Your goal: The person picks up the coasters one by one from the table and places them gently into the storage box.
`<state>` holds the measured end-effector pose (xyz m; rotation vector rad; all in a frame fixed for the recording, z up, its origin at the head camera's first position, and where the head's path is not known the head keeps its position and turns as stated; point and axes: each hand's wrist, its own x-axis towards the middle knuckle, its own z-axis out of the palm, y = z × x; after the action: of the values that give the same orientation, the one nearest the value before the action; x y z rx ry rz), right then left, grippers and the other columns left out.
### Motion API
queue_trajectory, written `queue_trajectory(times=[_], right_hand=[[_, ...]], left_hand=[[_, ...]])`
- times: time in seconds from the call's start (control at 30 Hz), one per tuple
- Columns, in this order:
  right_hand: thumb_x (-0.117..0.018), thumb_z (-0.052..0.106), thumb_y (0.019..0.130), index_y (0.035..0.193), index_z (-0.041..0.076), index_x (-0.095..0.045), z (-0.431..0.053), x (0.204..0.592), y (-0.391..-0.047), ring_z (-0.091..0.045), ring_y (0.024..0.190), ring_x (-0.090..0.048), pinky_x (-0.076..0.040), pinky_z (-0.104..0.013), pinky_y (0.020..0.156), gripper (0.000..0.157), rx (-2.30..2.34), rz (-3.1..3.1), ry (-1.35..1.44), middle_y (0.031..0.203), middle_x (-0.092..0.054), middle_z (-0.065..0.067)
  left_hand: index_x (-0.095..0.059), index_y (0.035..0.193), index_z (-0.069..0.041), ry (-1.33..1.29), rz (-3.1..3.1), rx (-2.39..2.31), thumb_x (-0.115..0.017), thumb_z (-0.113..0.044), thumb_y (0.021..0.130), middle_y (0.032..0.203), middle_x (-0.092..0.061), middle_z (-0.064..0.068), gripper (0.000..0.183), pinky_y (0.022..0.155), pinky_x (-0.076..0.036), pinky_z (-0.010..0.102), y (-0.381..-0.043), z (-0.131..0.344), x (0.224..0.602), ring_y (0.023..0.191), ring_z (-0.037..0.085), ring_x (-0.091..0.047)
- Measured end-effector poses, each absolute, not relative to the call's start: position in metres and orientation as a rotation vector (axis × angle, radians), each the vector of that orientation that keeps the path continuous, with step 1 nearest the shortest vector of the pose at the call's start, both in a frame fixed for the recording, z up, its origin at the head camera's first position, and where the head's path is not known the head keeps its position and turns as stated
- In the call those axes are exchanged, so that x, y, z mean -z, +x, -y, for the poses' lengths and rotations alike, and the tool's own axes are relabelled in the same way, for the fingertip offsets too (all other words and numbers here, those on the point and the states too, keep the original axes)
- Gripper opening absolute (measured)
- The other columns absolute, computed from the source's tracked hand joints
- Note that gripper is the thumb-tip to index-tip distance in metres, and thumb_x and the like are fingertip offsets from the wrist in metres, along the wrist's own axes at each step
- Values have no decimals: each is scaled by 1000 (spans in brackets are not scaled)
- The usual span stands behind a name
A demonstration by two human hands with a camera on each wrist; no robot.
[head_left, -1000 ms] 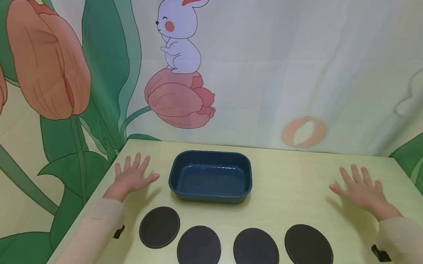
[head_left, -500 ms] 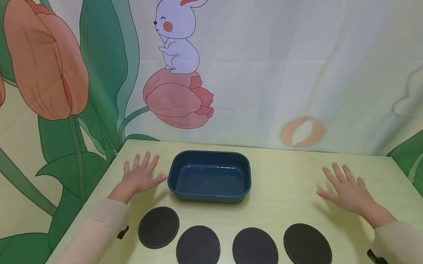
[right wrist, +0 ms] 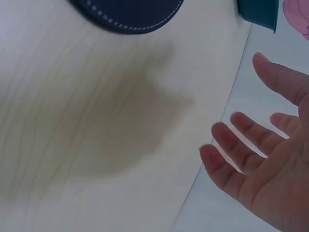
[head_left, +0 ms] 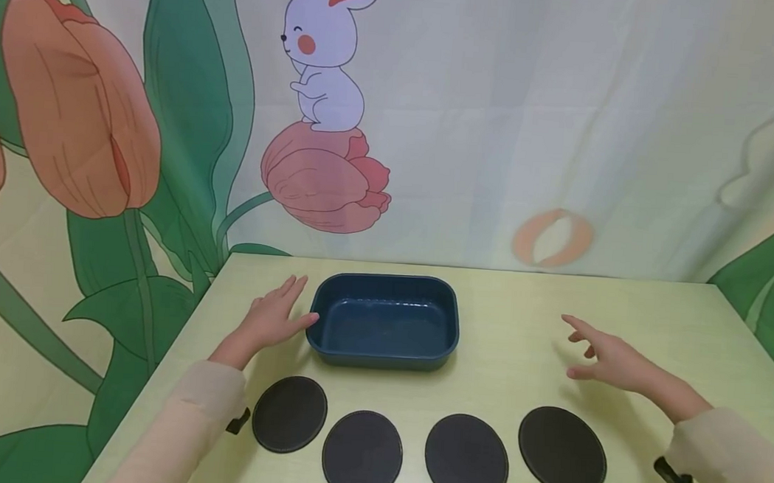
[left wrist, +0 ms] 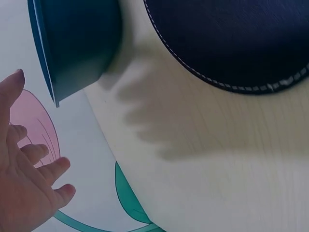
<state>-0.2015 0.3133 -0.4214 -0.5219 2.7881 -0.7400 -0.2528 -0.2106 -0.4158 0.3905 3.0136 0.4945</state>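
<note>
A dark blue rectangular dish point(head_left: 380, 361) stands toward the back of the table, left of its middle. My left hand point(head_left: 270, 323) hovers at the dish's left side, thumb near the rim and fingers loosely extended; it holds nothing. In the left wrist view the left hand point(left wrist: 24, 179) is apart from the dish point(left wrist: 79, 48). Over the table on the right, my right hand point(head_left: 612, 362) is in the air with relaxed, slightly bent fingers and nothing in it. The right wrist view shows that hand point(right wrist: 270, 159) with its palm bare.
Several round black coasters with stitched edges lie in a row along the front, among them the leftmost coaster point(head_left: 290, 414) and the rightmost coaster point(head_left: 562, 452). Behind the pale wooden table point(head_left: 522, 309) hangs a printed curtain point(head_left: 474, 128) with a rabbit and tulips.
Both hands have moved inward: the left hand rightward to the dish's side, the right hand leftward over the table. The spread fingers have drawn closer together. Dish and coasters stay in place.
</note>
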Motion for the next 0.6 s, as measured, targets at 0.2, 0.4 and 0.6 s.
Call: queue_trajectory(times=[0.2,0.4,0.6], right_hand=[[-70,18,75,137,-2,-20,-310,424,-202,-21,83,-57,-45,-30,67,81,922,-2557,-450,113,-49,-27],[-66,14,78,137,-1,-22,-309,429,-198,-22,80,-55,-41,-26,54,75,1048,-2385,-411,113,-44,-26],[-63,10,79,133,-1,-28,-305,434,-191,-21,77,-53,-37,-26,50,65,1092,-2253,-410,109,-44,-22]], left_hand=[[-19,141,-4,424,-2980,-645,-54,-33,87,145,-23,20,71,103,-23,56,-257,206,416,133,36,-22],[-24,140,-3,359,-2971,-774,-56,-24,86,142,-30,20,66,101,-31,50,-260,206,419,125,37,-37],[-29,138,-3,247,-2954,-874,-56,-17,87,135,-39,24,59,90,-43,48,-263,205,424,109,39,-52]])
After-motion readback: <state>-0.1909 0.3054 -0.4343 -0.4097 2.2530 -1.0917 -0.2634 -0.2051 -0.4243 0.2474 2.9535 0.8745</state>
